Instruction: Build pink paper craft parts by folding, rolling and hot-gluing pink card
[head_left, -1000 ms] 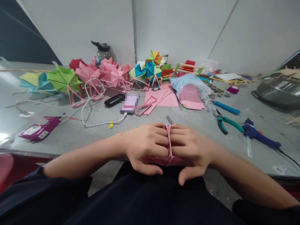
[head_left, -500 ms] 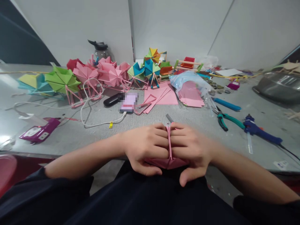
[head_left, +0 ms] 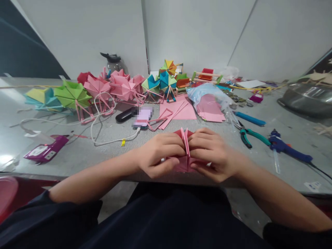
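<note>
A folded pink paper piece [head_left: 186, 152] with a raised, pleated ridge down its middle is held at the table's near edge. My left hand [head_left: 163, 152] grips its left half, fingers curled over the top and thumb lying along the near side. On the right half my right hand [head_left: 211, 152] does the same, its fingers bent against the ridge. Both hands hide much of the paper. Beyond them lie pink paper sheets [head_left: 178, 108] with loose narrow strips on top.
Finished folded-paper models, pink [head_left: 124, 86] and green [head_left: 72, 95], line the back left. A phone [head_left: 142, 117] on a white cable lies left of centre. Pliers [head_left: 246, 135], a blue cutter [head_left: 250, 118] and a blue glue gun [head_left: 287, 147] lie to the right.
Both hands have moved away from my body with the pink paper. My thumbs have come up against it, and the ridge now shows as separate folds. The view has tilted slightly upward.
</note>
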`<state>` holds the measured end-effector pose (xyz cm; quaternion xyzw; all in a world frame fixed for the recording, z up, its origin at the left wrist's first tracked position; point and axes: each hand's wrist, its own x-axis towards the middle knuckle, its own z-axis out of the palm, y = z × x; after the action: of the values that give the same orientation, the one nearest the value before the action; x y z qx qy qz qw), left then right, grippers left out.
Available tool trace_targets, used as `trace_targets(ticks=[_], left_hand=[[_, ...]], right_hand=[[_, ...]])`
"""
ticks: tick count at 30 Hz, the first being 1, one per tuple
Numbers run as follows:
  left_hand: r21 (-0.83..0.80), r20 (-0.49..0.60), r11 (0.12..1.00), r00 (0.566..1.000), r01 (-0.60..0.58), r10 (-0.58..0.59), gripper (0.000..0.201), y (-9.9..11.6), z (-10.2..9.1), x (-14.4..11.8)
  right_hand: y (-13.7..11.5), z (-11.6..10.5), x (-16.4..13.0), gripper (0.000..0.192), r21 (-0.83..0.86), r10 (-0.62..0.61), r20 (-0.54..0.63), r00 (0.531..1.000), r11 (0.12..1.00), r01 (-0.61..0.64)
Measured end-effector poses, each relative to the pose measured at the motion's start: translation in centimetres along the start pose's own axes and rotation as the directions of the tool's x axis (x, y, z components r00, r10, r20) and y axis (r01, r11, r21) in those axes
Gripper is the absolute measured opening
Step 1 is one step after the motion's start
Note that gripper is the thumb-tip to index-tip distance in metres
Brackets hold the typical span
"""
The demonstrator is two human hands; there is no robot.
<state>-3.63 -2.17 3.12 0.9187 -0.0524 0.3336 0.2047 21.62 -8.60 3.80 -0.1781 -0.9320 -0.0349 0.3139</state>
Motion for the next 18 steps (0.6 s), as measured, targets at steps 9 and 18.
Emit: trace_targets(ticks=[9, 18], left_hand=[[0.231, -0.082, 0.958, 0.984, 0.172, -0.157, 0.037, -1.5, -0.9, 0.3], [0.545, -0.056, 0.812, 0.976, 0.207, -0.211, 0.02, -3.4, -0.8, -0.4]], right_hand=[[1.4, -0.8, -0.2, 0.023, 0.163, 0.042, 0.019, 0.999, 0.986, -0.044], [1.5, 0.1, -0.7, 0.027, -0.027, 0.209, -0.206, 0.956, 0.975, -0.219]])
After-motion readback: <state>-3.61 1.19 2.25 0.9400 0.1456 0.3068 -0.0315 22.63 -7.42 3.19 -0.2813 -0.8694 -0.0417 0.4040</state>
